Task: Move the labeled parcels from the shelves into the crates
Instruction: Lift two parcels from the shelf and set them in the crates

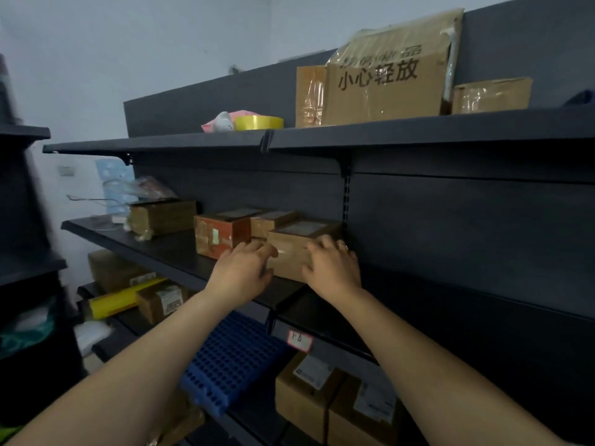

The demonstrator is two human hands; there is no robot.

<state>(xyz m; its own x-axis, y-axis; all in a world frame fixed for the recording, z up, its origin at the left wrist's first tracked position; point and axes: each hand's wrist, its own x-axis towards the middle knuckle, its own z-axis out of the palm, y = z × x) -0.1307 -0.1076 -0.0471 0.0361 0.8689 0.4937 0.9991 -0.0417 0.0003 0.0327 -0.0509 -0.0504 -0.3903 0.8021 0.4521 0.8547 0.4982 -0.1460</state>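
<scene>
The parcel (289,263) sits on the middle shelf (154,249), at the right end of a short row of boxes and close beside the rack's slotted upright (346,201). Both hands are on it. The left hand (243,268) takes the near left corner, fingers curled onto the front face and thumb low. The right hand (333,268) covers the near right part, fingers bent over the top front edge. Each grip is thus closed on the parcel, one at either end. That looks a sensible hold for a squat carton, since two hands keep it level and can draw it toward the near edge without dragging its neighbours. A reddish box (222,235) stands just to its left and a smaller box (273,218) lies behind (touching it or nearly so; the blur leaves that unsettled). A pale label faces up on the parcel's top. Low and near, a blue crate (231,358) shows a perforated side, probably where the parcel is bound. The parcel seems to rest on the shelf, not yet lifted.
</scene>
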